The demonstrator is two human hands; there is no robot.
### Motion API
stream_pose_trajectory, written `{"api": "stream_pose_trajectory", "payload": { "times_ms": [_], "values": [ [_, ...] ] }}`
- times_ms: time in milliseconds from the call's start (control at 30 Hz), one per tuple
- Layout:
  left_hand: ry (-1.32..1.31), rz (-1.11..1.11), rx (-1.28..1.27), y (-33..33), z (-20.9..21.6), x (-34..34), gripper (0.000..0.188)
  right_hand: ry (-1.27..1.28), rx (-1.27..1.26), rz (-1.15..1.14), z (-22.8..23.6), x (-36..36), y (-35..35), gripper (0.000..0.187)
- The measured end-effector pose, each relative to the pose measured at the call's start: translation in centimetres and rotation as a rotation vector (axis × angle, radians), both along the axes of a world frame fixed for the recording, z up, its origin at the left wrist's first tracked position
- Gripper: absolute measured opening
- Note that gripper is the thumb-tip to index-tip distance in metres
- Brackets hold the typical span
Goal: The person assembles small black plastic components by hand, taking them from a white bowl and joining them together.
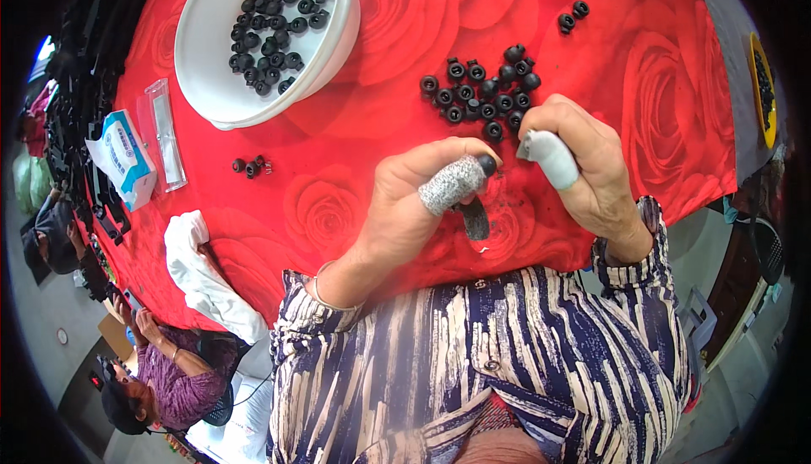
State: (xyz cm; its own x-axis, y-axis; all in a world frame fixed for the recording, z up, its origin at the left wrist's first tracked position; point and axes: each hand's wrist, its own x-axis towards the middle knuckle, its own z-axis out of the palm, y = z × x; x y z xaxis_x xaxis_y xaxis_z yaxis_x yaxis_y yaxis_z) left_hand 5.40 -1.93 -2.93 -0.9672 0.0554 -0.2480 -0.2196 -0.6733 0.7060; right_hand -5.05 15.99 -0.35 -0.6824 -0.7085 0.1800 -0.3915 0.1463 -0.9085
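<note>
My left hand (pixel 397 198) is closed around a small round black part (pixel 487 165), pinched at the thumb tip. A speckled grey wrap (pixel 452 185) covers that thumb, and another dark grey wrap (pixel 476 221) shows on a finger below. To its right, my right hand (pixel 596 177) is curled with its thumb in a pale wrap (pixel 553 160). A small greyish tip shows at those fingers; what it belongs to is unclear. Just beyond both hands lies a loose group of black round parts (pixel 487 111) with holes in them.
A white bowl (pixel 345 58) holding several more black parts stands at the far left. Left of it are a clear plastic case (pixel 166 139), a tissue pack (pixel 127 160) and white cloth (pixel 203 274). Red rose-patterned cloth covers the table. Another person (pixel 177 371) sits lower left.
</note>
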Motion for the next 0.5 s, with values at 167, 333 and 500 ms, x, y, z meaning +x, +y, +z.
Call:
{"api": "stream_pose_trajectory", "payload": {
  "times_ms": [167,333,500],
  "values": [
    [-0.045,-0.072,0.045,0.18,0.08,0.09,0.026,0.057,0.075,0.034,-0.07,0.16,-0.36,0.010],
    [-0.007,-0.070,0.085,0.43,-0.23,0.07,0.027,0.046,0.103,0.071,-0.11,0.15,-0.29,0.011],
    [-0.014,-0.070,0.069,0.52,-0.31,0.15,0.027,0.031,0.091,0.092,-0.11,0.18,-0.18,0.012]
  ]
}}
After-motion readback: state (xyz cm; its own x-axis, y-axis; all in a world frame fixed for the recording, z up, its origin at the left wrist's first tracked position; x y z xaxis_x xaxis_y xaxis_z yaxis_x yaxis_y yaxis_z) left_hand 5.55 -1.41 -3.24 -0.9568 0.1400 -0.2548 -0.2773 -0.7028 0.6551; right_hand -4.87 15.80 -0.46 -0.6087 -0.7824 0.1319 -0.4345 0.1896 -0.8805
